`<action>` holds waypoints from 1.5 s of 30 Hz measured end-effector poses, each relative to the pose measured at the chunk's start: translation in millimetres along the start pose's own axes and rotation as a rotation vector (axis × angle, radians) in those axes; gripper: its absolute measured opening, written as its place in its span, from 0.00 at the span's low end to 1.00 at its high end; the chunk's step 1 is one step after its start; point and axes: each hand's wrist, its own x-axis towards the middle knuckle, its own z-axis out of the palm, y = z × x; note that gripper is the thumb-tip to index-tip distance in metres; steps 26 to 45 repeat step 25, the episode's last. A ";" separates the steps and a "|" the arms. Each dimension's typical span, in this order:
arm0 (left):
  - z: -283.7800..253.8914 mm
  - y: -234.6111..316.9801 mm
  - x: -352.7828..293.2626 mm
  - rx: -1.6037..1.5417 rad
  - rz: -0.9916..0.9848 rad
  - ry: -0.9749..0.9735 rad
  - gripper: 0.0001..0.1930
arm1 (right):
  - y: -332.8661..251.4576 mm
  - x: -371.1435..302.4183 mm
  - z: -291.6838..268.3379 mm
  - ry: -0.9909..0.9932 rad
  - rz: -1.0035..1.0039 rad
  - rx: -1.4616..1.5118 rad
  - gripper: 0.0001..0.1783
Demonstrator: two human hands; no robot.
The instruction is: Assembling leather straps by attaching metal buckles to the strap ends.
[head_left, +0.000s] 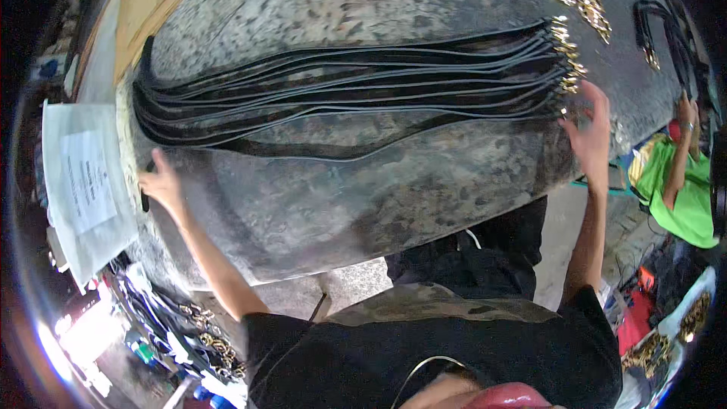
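Note:
A bundle of long black straps (348, 95) lies side by side across the worktable, looped at its left end. Gold metal clasps (568, 60) sit in a row at the right end. Just below the looped end is my left hand (163, 184), thumb and fingers spread, beside a short dark strip (145, 201) at the table's edge. Whether my fingers touch that strip is unclear. Around the lowest clasp curves my right hand (593, 130), its thumb and forefinger apart and no strap visibly gripped.
The grey, stained worktable (363, 204) carries loose gold chains (583, 4) and another dark strap (657, 30) at the far right. A white printed sheet (89, 182) hangs on the left. Another person in a green top (685, 189) works at the right. More straps and hardware (216, 344) lie lower left.

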 end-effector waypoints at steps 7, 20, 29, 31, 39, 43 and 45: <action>-70.7 200.6 -183.9 -0.348 0.935 -0.352 0.51 | -72.0 -36.8 29.9 -0.036 -0.453 -0.059 0.50; -13.6 284.7 -117.8 -0.291 1.312 -0.318 0.42 | -55.6 64.7 49.2 -0.153 -0.864 -0.287 0.52; -11.6 274.0 -121.4 -0.255 1.311 -0.426 0.32 | -71.9 74.6 38.3 -0.499 -0.648 -0.241 0.41; -11.6 274.0 -121.4 -0.255 1.311 -0.426 0.32 | -71.9 74.6 38.3 -0.499 -0.648 -0.241 0.41; -11.6 274.0 -121.4 -0.255 1.311 -0.426 0.32 | -71.9 74.6 38.3 -0.499 -0.648 -0.241 0.41; -11.6 274.0 -121.4 -0.255 1.311 -0.426 0.32 | -71.9 74.6 38.3 -0.499 -0.648 -0.241 0.41; -11.6 274.0 -121.4 -0.255 1.311 -0.426 0.32 | -71.9 74.6 38.3 -0.499 -0.648 -0.241 0.41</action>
